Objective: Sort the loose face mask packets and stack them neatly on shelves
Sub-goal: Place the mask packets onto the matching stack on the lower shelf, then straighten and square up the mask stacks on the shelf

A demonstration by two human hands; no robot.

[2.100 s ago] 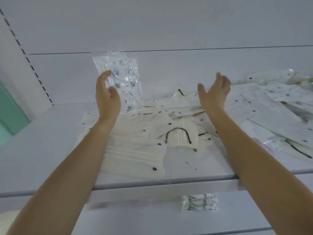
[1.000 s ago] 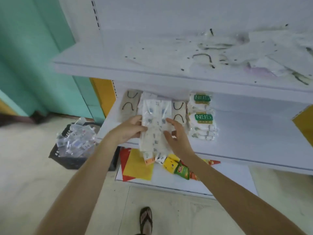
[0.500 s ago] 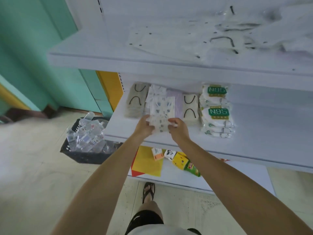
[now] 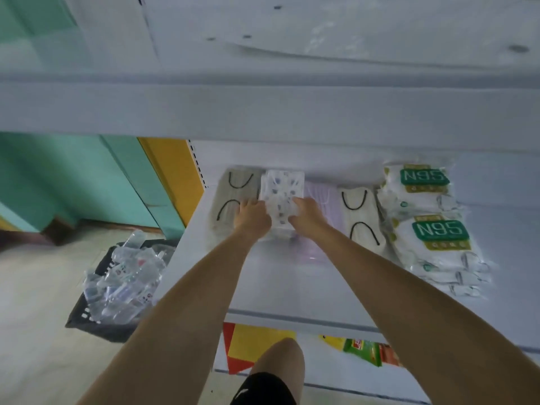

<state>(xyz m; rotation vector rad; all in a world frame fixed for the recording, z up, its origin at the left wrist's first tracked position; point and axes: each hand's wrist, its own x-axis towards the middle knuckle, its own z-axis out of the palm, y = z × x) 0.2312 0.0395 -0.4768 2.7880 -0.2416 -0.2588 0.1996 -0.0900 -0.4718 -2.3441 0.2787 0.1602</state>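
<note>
A clear packet with a blue-dotted mask lies on a stack of like packets on the middle shelf. My left hand grips its left edge and my right hand grips its right edge. To the left lies a beige mask stack with black loops. To the right lie pale purple masks, a cream stack with black loops and N95 packs. Loose packets lie blurred on the top shelf.
A black basket of clear packets stands on the floor at the left. Yellow, red and green items lie on the bottom shelf. My knee is below the shelf edge. A teal wall and yellow panel stand at the left.
I took the dotted packet from the top shelf down to the middle shelf. Both hands have pushed it further back onto its stack.
</note>
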